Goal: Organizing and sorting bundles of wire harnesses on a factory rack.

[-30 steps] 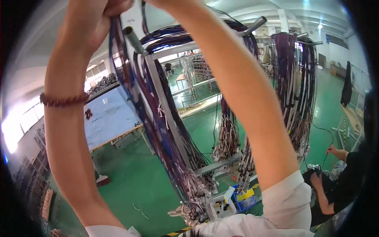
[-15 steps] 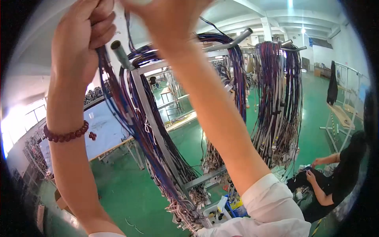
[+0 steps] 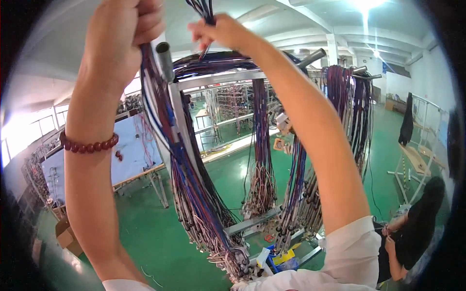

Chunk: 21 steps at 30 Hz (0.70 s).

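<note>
My left hand (image 3: 121, 36), with a dark red bead bracelet at the wrist, is raised at the upper left. Its fingers are closed round a wire harness (image 3: 167, 123) of blue, dark red and white strands that hangs down beside the metal rack. My right hand (image 3: 221, 34) is up above the rack's top bar, its fingers curled about a thin bundle of dark wires (image 3: 200, 7) that runs out of the top of the picture. How the upper parts of the two bundles join is out of sight.
The metal rack (image 3: 218, 83) has tube ends (image 3: 164, 60) sticking up and more harnesses (image 3: 262, 131) hanging from it. A blue bin (image 3: 279, 259) stands low near its base. A person in black (image 3: 420, 233) sits at the lower right. A blue-white board (image 3: 131, 150) stands at left.
My right hand has come down and to the right into view, with wires at its fingers. My left hand has shifted right and slightly down with its harness. The view has turned somewhat.
</note>
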Motion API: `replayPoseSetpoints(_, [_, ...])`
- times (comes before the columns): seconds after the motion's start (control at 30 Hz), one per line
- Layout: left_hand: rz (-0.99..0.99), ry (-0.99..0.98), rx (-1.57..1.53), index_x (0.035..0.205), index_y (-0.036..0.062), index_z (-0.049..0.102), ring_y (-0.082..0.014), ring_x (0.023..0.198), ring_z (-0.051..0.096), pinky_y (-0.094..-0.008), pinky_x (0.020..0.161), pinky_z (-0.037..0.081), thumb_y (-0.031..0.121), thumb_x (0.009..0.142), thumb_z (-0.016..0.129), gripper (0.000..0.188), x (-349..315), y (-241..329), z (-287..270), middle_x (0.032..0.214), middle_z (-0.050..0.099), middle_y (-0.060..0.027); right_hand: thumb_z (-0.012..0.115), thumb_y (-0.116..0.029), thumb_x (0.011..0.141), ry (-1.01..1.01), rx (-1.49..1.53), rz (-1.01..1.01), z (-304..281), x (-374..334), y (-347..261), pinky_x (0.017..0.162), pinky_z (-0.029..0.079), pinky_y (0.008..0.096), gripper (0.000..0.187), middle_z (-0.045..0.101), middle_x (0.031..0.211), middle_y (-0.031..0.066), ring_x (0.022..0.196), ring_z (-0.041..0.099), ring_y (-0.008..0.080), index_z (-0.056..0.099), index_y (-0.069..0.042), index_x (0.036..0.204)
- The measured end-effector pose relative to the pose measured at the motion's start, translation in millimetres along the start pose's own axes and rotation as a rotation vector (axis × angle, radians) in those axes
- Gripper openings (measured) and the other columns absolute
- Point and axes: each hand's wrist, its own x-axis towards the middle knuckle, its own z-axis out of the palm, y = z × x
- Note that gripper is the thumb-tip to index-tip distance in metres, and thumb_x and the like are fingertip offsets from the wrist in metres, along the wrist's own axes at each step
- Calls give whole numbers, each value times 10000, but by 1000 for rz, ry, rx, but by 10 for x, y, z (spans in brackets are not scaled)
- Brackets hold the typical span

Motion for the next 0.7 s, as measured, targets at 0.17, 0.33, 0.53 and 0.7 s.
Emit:
replayPoseSetpoints(0.17, [-66, 73, -32, 900, 77, 514, -22, 482, 213, -189, 418, 163, 314, 972, 453, 255, -48, -313, 179, 619, 282, 75, 576, -261, 840, 629, -214, -220, -886, 366, -150, 464, 415, 307, 263, 570, 561, 91, 508, 570, 188, 622, -17, 754])
replayPoseSetpoints(0.33, [-72, 162, 37, 899, 72, 520, -11, 471, 216, -184, 408, 173, 320, 972, 454, 266, 8, -234, -2, 608, 286, 82, 594, -398, 846, -55, -317, 69, -1044, 68, 563, 636, 504, 268, 367, 677, 731, 62, 655, 651, 135, 681, -42, 832])
replayPoseSetpoints(0.53, [-60, 80, 268, 818, 107, 538, -23, 468, 253, -185, 410, 177, 342, 960, 472, 283, -151, -509, 697, 590, 318, 81, 566, -167, 828, 407, 64, 8, -1689, -233, 115, 440, 446, 295, 173, 566, 550, 69, 441, 542, 175, 617, -26, 741])
replayPoseSetpoints(0.7, [-28, 22, -75, 900, 88, 519, -9, 495, 270, -179, 416, 202, 339, 962, 466, 263, 84, -603, 511, 632, 328, 85, 603, -344, 876, 234, 106, 255, -1614, -584, 350, 651, 526, 333, 308, 647, 763, 75, 686, 634, 188, 623, -47, 954])
